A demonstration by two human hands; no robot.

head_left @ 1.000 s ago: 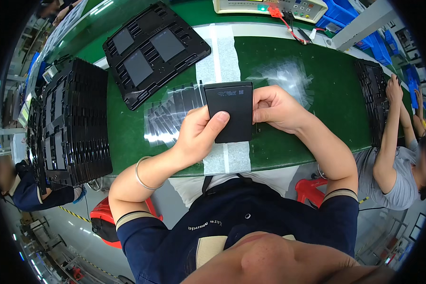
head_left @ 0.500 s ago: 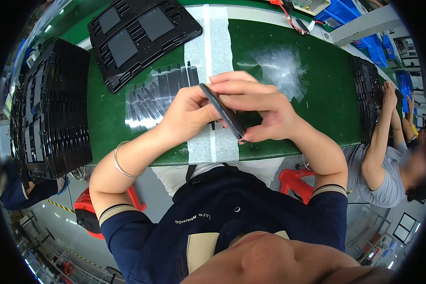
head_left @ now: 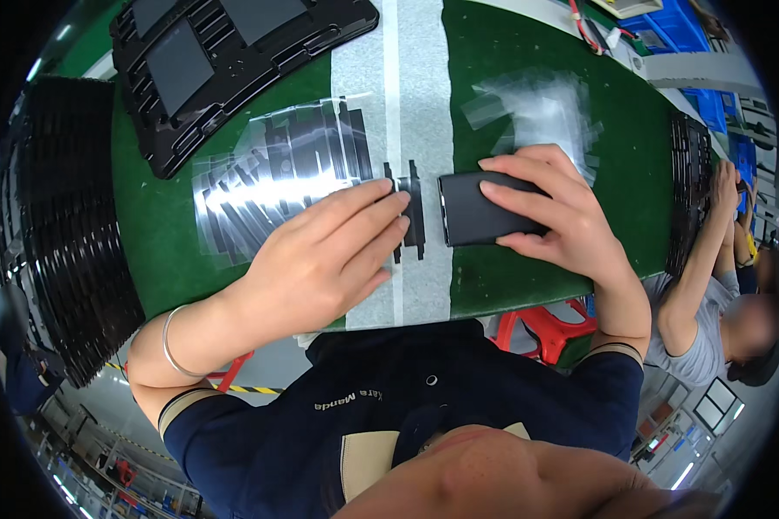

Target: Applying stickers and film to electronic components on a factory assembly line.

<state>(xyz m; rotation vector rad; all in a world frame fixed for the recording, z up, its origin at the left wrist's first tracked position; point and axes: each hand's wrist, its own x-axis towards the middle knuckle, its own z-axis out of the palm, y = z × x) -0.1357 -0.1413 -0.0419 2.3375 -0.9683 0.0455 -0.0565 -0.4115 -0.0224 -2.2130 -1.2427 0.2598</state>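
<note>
- Block [head_left: 476,212]: smooth, black, rectangular, gripped by the right hand [head_left: 563,212] over the pale, mottled mat's [head_left: 424,112] edge.
- Left hand [head_left: 325,255]: fingertips at thin black bars [head_left: 416,216]; cannot tell whether pinching.
- Farther: shiny clear films [head_left: 541,112]; glossy, ribbed tray [head_left: 238,65].

- here's the left forearm [head_left: 212,329], slanting up and rightward, wrist [head_left: 258,303] nearly straight
- left hand [head_left: 313,264] palm down, its fingers [head_left: 359,208] long and close together, tips aimed up and right
- left thumb [head_left: 370,285] sits lower, just apart from them
- over to the right forearm [head_left: 625,303], rising steeply, elbow bent
- right hand [head_left: 571,216] is curled in a grip, fingers pointing left, thumb [head_left: 526,244] opposed below
- both hands level, well apart
</note>
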